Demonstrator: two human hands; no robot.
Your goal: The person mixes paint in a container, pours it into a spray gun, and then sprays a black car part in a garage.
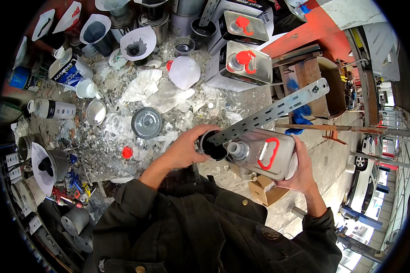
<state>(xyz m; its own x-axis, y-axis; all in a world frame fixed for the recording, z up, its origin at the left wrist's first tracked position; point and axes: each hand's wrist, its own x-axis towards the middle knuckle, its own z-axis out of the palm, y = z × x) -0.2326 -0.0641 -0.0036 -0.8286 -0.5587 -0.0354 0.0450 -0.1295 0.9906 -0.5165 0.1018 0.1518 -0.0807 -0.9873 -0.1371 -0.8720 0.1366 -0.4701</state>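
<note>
Left grip [185, 147] pinches the cup [209, 148] by the counter's [110, 168] front edge; right grip [304, 167] clasps the metal can [280, 159] around its base: stiff, probably slick, weight unclear.

Standing by, I note the following. Access to the cup [208, 148] from the right is obstructed: the held metal can [280, 157] fills the space between it and the right hand [300, 166], spout close to the rim. A slotted metal strip [273, 110] slants out of the cup, barring a level crossing toward the square cans [214, 75]. The left hand [183, 148] blocks the left side. A hand could pass low over the bench [105, 169] between the round tin [96, 112] and the grey lid [146, 123]. Paper-funnelled cups [138, 43] obstruct the far edge; the red cap [127, 152] is a minor obstacle.
</note>
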